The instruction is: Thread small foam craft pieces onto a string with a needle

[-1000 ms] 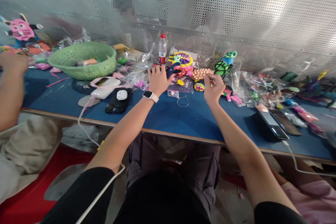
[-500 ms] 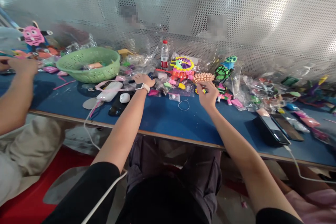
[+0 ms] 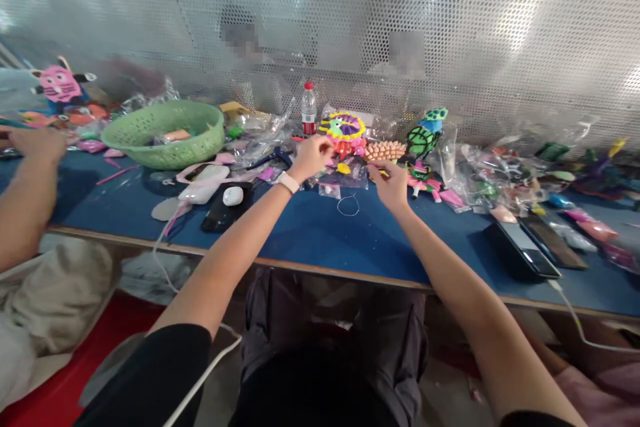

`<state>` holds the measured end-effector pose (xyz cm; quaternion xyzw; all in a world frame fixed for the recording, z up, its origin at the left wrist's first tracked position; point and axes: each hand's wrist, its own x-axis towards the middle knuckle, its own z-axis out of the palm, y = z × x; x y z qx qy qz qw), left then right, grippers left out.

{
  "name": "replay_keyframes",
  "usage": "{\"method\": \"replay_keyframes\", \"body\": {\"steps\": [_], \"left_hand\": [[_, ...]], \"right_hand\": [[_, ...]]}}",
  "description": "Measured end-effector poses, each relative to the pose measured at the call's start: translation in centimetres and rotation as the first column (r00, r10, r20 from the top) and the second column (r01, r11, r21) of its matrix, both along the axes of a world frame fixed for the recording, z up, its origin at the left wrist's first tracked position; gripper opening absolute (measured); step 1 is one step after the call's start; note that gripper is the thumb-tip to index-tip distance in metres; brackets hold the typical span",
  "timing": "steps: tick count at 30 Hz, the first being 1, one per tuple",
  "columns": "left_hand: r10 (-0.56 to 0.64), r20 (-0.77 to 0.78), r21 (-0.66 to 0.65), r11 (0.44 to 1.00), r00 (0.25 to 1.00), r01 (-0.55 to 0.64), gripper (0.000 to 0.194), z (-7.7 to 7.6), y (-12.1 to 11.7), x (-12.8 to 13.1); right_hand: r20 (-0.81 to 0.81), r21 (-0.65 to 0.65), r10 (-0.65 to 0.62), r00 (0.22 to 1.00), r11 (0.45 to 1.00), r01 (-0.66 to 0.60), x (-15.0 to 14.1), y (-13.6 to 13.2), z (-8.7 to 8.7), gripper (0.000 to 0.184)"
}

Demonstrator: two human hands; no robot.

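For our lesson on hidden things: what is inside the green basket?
The green basket holds a peach-coloured piece and what looks like clear plastic. Whatever lies lower is hidden by these and the near wall.

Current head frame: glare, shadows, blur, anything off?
Head view: bright glare toward the upper right of the perforated screen; head view: soft shadow on the blue table beneath the green basket; head view: detail at the left hand and right hand too soft to tell what they grip; head view: two pixelated patches over the screen.
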<state>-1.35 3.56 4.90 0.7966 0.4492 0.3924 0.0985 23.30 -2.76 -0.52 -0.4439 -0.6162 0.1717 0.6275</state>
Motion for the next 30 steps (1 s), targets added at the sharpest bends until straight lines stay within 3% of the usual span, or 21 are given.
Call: {"method": "replay_keyframes", "body": {"steps": [2, 4, 8, 12, 17, 21, 25, 27, 30], "left_hand": [[-0.224, 0.092, 0.026, 0.975, 0.970, 0.222, 0.017, -1.0, -1.6, 2.6], [-0.293, 0.115, 0.064, 0.956, 0.949, 0.288, 0.014, -2.3, -3.0, 4.5], [-0.283, 0.139, 0.079, 0.959, 0.949, 0.274, 0.011, -4.0, -3.9, 5.8], [-0.301, 0.188, 0.034, 0.953, 0.935, 0.300, 0.009, -4.2, -3.9, 5.5], [-0.311, 0.368, -0.042, 0.936, 0.876, 0.350, 0.007, -4.6, -3.7, 5.7], [-0.177, 0.598, -0.113, 0.947, 0.781, 0.302, 0.015, -5.6, -3.3, 6.4], [-0.075, 0.722, -0.188, 0.936, 0.688, 0.299, 0.013, -6.1, -3.0, 6.7], [-0.110, 0.694, -0.166, 0.937, 0.712, 0.307, 0.013, -6.1, -2.9, 6.4], [-0.227, 0.539, -0.084, 0.944, 0.811, 0.319, 0.016, -5.5, -3.0, 5.6]], "right_hand": [[-0.030, -0.019, 0.019, 0.999, 1.000, -0.019, 0.1, 0.3, -0.1, 0.031], [-0.056, -0.022, 0.045, 0.997, 0.999, -0.047, 0.2, 0.4, 0.0, 0.036], [-0.112, -0.061, 0.111, 0.987, 0.991, -0.119, 0.0, 0.3, 0.4, 0.040], [-0.196, -0.093, 0.190, 0.962, 0.973, -0.211, -0.4, 0.2, 0.4, 0.044], [-0.383, -0.172, 0.219, 0.897, 0.938, -0.302, -0.7, 0.6, -0.1, 0.045], [-0.552, -0.233, 0.141, 0.822, 0.920, -0.315, -1.5, 1.0, -0.9, 0.035], [-0.610, -0.175, 0.111, 0.785, 0.947, -0.270, -2.6, 0.8, -1.5, 0.029], [-0.574, -0.142, 0.110, 0.812, 0.963, -0.230, -2.7, 0.6, -1.6, 0.031], [-0.440, -0.124, 0.090, 0.893, 0.979, -0.159, -1.9, 0.3, -1.2, 0.036]]}}
